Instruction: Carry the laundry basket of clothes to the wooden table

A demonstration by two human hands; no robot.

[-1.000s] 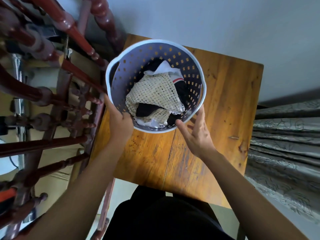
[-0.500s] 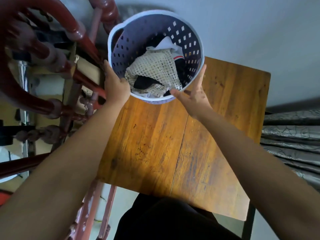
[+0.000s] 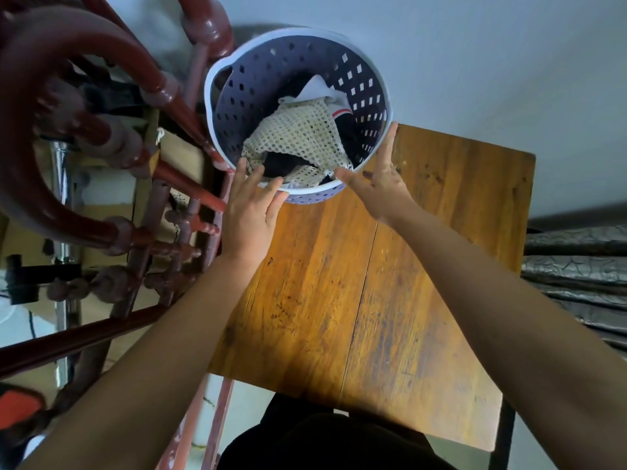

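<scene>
A lilac perforated laundry basket with a white rim stands at the far end of the wooden table, close to the wall. Inside it lie clothes: a cream mesh piece on top, with white and dark garments underneath. My left hand has its fingers spread, the tips lying over the basket's near rim. My right hand is flat against the basket's right side, fingers straight and thumb at the rim. Neither hand is curled around the basket.
Dark red turned-wood furniture crowds the table's left edge and touches the basket's left side. A grey patterned fabric lies to the right of the table. A pale wall rises behind the table. My dark clothing is at the near edge.
The basket has gone from the table's middle to its far end by the wall. Both hands have loosened from gripping the rim to lying with straight, spread fingers.
</scene>
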